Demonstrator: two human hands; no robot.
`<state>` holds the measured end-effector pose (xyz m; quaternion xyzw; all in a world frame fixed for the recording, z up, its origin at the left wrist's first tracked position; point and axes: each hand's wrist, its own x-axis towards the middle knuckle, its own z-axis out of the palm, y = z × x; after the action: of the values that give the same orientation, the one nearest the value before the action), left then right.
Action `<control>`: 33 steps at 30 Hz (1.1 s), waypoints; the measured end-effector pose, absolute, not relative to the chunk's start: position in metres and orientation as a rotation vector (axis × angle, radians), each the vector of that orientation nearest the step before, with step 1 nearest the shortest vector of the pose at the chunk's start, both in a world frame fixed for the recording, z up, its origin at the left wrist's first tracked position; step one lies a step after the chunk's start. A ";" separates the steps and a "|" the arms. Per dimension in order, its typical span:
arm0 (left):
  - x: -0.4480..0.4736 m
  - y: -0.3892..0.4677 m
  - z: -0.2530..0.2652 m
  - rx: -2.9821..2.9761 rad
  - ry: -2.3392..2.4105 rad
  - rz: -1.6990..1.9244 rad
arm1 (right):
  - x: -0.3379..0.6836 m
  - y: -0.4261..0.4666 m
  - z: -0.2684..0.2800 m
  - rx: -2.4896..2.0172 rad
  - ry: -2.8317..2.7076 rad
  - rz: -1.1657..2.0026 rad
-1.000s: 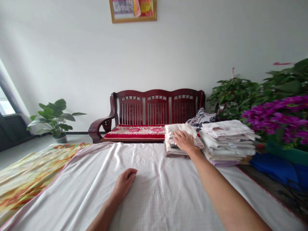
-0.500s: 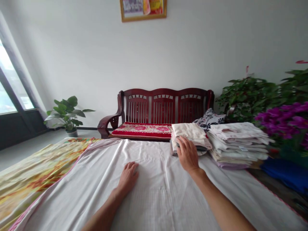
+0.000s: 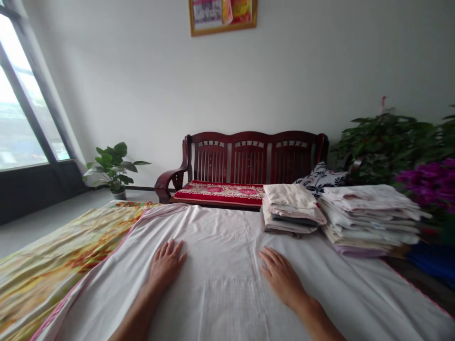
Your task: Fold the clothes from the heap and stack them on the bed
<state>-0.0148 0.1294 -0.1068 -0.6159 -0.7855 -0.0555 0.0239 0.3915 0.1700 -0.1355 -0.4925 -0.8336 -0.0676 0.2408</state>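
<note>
Both palms face down on a wide white cloth [image 3: 227, 265] with faint creases and a pink edge. My left hand [image 3: 167, 260] lies left of the middle, its fingers spread and holding nothing. On the right, my right hand [image 3: 282, 274] rests with its fingers stretched out, also without anything in it. Beyond it sits a small stack of folded clothes [image 3: 293, 208], cream on top with a dark grey layer lower down. A taller stack of folded clothes [image 3: 371, 220], mostly white with a lilac piece at the bottom, stands just to its right.
A yellow and orange patterned cloth [image 3: 81, 251] covers the left side. Behind stands a dark red wooden bench [image 3: 249, 156] with a red patterned seat cover [image 3: 220, 192] and a cushion [image 3: 322, 177]. Purple flowers [image 3: 430, 184] and a blue cloth [image 3: 432, 263] are at the right.
My right hand has come off the small clothes stack, back toward me onto the white cloth. My left hand has shifted left with its fingers wider apart. The view has turned slightly left.
</note>
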 end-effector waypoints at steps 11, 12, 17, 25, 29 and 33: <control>-0.026 0.124 -0.107 -1.983 -2.385 -0.319 | 0.397 0.171 -0.145 -1.266 -2.252 -0.247; -0.027 0.124 -0.109 -1.993 -2.371 -0.337 | 0.397 0.170 -0.145 -1.264 -2.248 -0.246; -0.033 0.125 -0.116 -2.016 -2.318 -0.399 | 0.396 0.166 -0.142 -1.284 -2.237 -0.216; -0.048 0.130 -0.132 -2.028 -2.242 -0.420 | 0.392 0.160 -0.134 -1.330 -2.216 -0.171; -0.054 0.132 -0.139 -2.023 -2.214 -0.437 | 0.390 0.158 -0.132 -1.359 -2.214 -0.144; -0.056 0.132 -0.140 -2.033 -2.202 -0.445 | 0.389 0.157 -0.130 -1.367 -2.206 -0.131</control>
<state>-0.0562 0.1323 -0.1404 -0.6700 -0.7256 -0.1465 0.0559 0.3885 0.1568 -0.1298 -0.5067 -0.8179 -0.0485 0.2682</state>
